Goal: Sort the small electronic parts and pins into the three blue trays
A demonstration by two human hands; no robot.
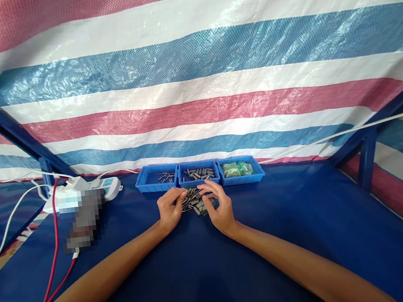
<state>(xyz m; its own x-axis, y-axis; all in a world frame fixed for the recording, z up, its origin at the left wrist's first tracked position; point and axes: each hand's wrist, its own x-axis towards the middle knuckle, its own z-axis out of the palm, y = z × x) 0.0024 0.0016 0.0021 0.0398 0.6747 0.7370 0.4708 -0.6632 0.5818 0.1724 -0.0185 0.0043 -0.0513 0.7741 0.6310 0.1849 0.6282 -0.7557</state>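
Note:
A mixed pile of small metal pins, dark cylinders and greenish pieces (pixel 192 201) lies on the blue table, in front of three blue bins. My left hand (pixel 172 207) is at the pile's left side, thumb and fingers pinched together; what is between them is too small to name. On the right side of the pile my right hand (pixel 219 207) has its fingers apart and curved over the edge, with nothing visible in it. The left bin (pixel 157 187) holds thin pins, the middle bin (pixel 190 182) dark cylinders, and the right bin (pixel 243 179) green packets.
At the left are a white power strip (pixel 111 188) with plugs, a pixelated object (pixel 85 220) and a red cable (pixel 55 235). Blue metal frame bars stand on both sides. A striped plastic sheet (pixel 194 88) hangs behind the blue table (pixel 289 218).

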